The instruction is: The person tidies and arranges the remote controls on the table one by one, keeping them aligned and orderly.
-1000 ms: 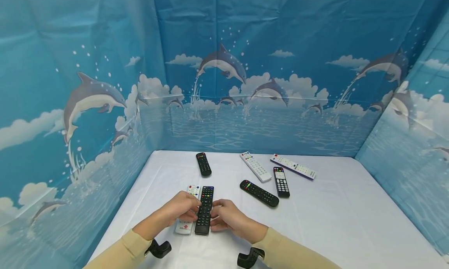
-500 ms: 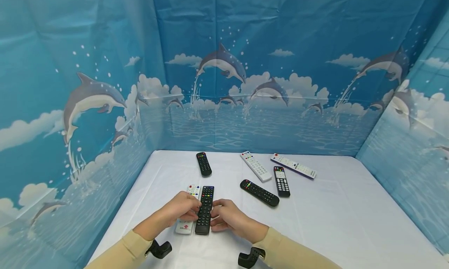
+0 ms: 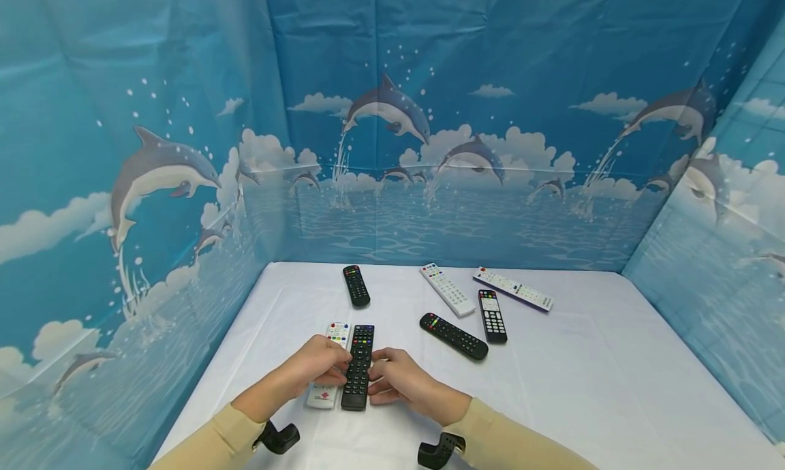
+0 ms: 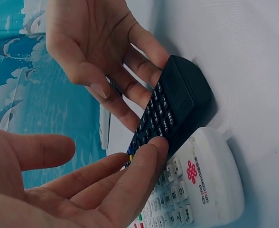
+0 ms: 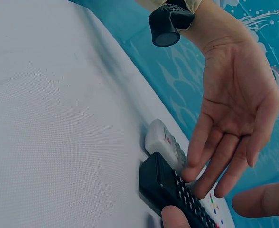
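A black remote control [image 3: 356,389] lies on the white cloth, side by side with a white remote control [image 3: 321,398] to its left. My left hand [image 3: 317,361] reaches over the white remote, and its fingertips touch the black remote's left edge. In the left wrist view its fingers look loosely extended, with the thumb held apart. On the other side, my right hand [image 3: 398,380] rests its fingertips against the black remote's right edge [image 4: 165,114]. Neither hand curls round a remote. The middle of the white remote is hidden under my left hand.
Farther back lie a small black remote [image 3: 356,287], a white remote [image 3: 448,291], a black remote [image 3: 454,336], a black remote with pale keys [image 3: 493,317] and a white remote with a purple edge [image 3: 514,289]. A dolphin-printed curtain [image 3: 429,225] borders the table.
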Motion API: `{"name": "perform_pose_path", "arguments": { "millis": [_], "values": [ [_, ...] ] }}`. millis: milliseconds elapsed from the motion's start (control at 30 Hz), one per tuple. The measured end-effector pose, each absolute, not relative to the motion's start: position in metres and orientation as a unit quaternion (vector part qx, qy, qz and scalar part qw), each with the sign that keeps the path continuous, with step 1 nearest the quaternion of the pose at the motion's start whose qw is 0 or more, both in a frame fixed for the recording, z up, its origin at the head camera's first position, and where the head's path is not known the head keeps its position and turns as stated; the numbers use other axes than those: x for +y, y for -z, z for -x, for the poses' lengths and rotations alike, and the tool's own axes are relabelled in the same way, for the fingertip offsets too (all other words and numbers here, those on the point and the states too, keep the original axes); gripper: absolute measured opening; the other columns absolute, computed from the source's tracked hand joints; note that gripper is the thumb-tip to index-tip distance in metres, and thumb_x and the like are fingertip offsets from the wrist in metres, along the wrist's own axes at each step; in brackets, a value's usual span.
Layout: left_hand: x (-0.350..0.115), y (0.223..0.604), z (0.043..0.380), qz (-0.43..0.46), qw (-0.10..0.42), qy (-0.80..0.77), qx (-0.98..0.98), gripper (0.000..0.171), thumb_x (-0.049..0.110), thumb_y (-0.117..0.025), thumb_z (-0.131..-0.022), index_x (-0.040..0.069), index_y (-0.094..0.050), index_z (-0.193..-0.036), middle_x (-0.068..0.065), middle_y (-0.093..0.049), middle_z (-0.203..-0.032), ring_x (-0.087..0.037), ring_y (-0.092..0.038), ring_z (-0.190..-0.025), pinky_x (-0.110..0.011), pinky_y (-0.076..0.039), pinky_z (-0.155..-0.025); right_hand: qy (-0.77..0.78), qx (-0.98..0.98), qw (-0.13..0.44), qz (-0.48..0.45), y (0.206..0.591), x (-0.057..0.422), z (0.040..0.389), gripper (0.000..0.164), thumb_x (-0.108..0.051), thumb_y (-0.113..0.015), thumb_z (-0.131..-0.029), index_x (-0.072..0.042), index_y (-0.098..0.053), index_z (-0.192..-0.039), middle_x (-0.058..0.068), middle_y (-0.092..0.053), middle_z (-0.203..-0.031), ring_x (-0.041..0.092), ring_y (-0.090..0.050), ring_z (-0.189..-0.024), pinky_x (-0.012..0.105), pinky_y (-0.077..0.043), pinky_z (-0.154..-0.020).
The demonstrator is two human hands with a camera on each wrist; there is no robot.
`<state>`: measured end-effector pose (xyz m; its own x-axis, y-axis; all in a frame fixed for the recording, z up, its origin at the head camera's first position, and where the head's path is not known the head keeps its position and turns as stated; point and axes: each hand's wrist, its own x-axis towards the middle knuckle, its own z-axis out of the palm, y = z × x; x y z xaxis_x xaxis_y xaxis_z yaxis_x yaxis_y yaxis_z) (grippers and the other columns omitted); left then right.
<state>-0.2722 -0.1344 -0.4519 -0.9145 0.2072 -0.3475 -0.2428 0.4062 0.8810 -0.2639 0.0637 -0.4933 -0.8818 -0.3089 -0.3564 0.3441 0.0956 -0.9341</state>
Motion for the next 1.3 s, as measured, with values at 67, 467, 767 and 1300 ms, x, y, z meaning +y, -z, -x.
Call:
{"name": "perform_pose_path", "arguments": {
  "millis": [67,467,767,1300],
  "values": [
    [-0.136,0.452,0.273,0.008,0.209,-0.550,0.809,0.031,0.012,-0.061,-0.095,-0.015,-0.065,-0.109,-0.023,-0.065,-0.100,-0.028,-0.072,-0.081,-0.039,-0.062,-0.075,0.671,0.700,0.243,-0.012,0.493,0.064,0.264,0.060,-0.004,-0.057,-0.085,0.010,-0.043,-0.142,0.022,-0.065,-0.101,0.027,-0.070,-0.081,0.040,-0.062,-0.072],
    [-0.143,0.444,0.281,0.003,0.234,-0.576,0.783,0.038,0.017,-0.061,-0.096,-0.014,-0.063,-0.119,-0.022,-0.070,-0.105,-0.032,-0.072,-0.089,-0.040,-0.061,-0.079,0.658,0.713,0.242,-0.005,0.480,0.074,0.270,0.057,-0.006,-0.057,-0.085,0.008,-0.046,-0.140,0.025,-0.065,-0.104,0.031,-0.070,-0.084,0.043,-0.062,-0.073],
    [-0.147,0.423,0.301,-0.010,0.208,-0.594,0.777,0.039,0.023,-0.059,-0.100,-0.004,-0.064,-0.128,-0.018,-0.070,-0.115,-0.031,-0.070,-0.100,-0.042,-0.059,-0.085,0.672,0.703,0.225,0.056,0.451,0.091,0.301,0.047,-0.011,-0.055,-0.097,0.004,-0.050,-0.141,0.025,-0.055,-0.132,0.039,-0.061,-0.113,0.046,-0.056,-0.091],
    [-0.142,0.413,0.356,0.024,0.138,-0.677,0.723,0.039,0.017,-0.055,-0.102,0.001,-0.058,-0.137,-0.023,-0.061,-0.133,-0.035,-0.062,-0.118,-0.050,-0.049,-0.103,0.701,0.692,0.172,0.022,0.427,0.094,0.369,0.044,-0.017,-0.054,-0.101,-0.004,-0.052,-0.143,0.017,-0.057,-0.131,0.034,-0.059,-0.120,0.044,-0.053,-0.098]
  ]
}}
